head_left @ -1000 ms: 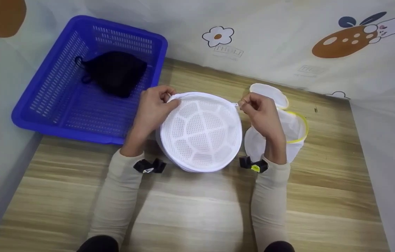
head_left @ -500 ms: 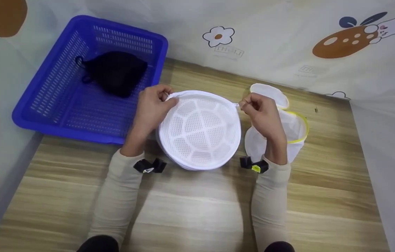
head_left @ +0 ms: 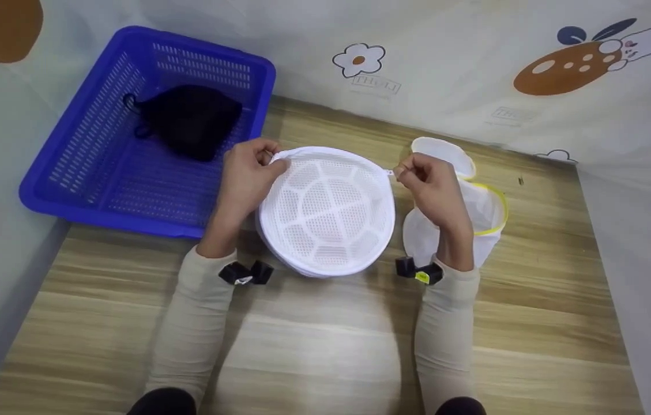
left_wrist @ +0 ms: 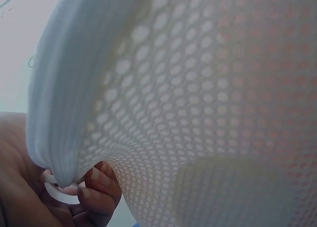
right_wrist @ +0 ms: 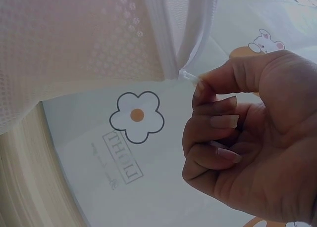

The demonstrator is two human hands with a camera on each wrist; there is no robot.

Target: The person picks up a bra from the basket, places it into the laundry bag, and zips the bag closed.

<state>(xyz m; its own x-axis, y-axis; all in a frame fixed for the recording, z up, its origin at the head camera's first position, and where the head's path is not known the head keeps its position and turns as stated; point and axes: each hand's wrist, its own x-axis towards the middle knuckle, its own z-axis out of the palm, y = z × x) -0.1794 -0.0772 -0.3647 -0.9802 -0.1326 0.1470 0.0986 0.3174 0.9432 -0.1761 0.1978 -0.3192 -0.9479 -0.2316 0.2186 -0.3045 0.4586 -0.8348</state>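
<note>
A round white mesh laundry bag (head_left: pixel 334 210) is held up between both hands, its top panel facing the head camera. My left hand (head_left: pixel 247 178) pinches its rim at the upper left; in the left wrist view, a white loop (left_wrist: pixel 62 195) shows by the fingers. At the bag's upper right, my right hand (head_left: pixel 435 187) pinches the small white zipper pull (right_wrist: pixel 189 77) between thumb and forefinger. In the right wrist view, the zipper edge (right_wrist: pixel 163 34) gapes a little beside the pull. The bag's underside is hidden in the head view.
A blue slotted basket (head_left: pixel 146 222) stands at the left with a black cloth item (head_left: pixel 192 118) in it. Behind my right hand, a white bag with yellow trim (head_left: pixel 489 242) stands on the wooden table (head_left: pixel 538 323). Patterned sheeting (head_left: pixel 446 69) rises behind.
My left hand has shifted slightly up and left, and the laundry bag has moved the same way. My right hand has stayed almost still on the zipper pull.
</note>
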